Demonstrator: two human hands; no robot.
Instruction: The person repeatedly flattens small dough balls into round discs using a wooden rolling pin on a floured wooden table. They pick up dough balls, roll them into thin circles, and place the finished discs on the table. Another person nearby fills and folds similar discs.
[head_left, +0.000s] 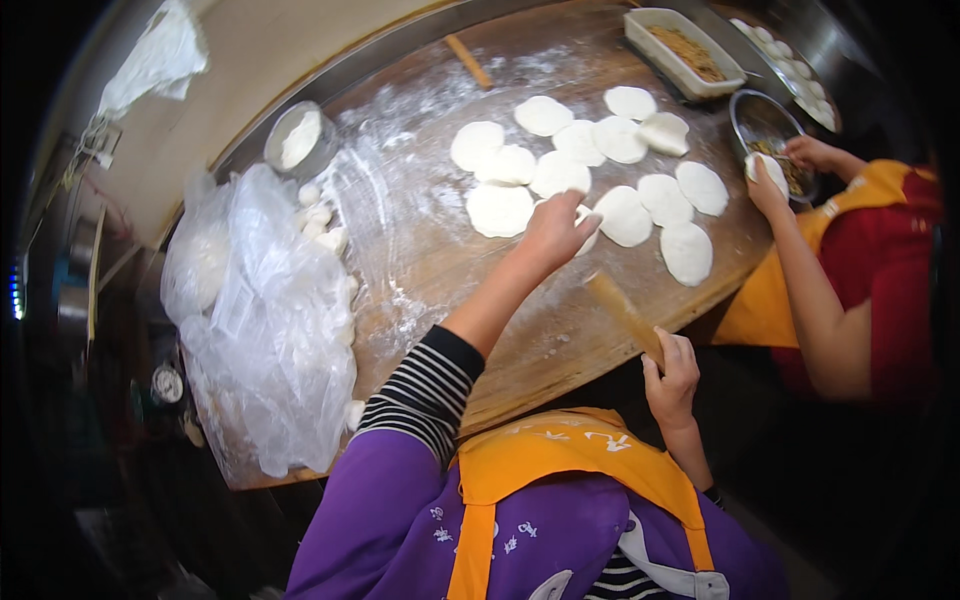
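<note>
My left hand (559, 231) reaches over the floured wooden board, its fingers at a dough round (585, 231) that it partly hides; whether it grips the round I cannot tell. Several flat white dough rounds (499, 211) lie around it, some overlapping. By the board's near edge, my right hand (672, 375) is closed around the lower end of a wooden rolling pin (624, 315), which points up and left over the board.
Plastic sheeting (262, 322) covers dough at left, beside dough pieces (319, 221) and a flour bowl (300, 141). A thin wooden stick (469, 61) lies at the back. At right, a co-worker (840, 277) holds dough by a filling bowl (735, 124), near a filling tub (637, 34).
</note>
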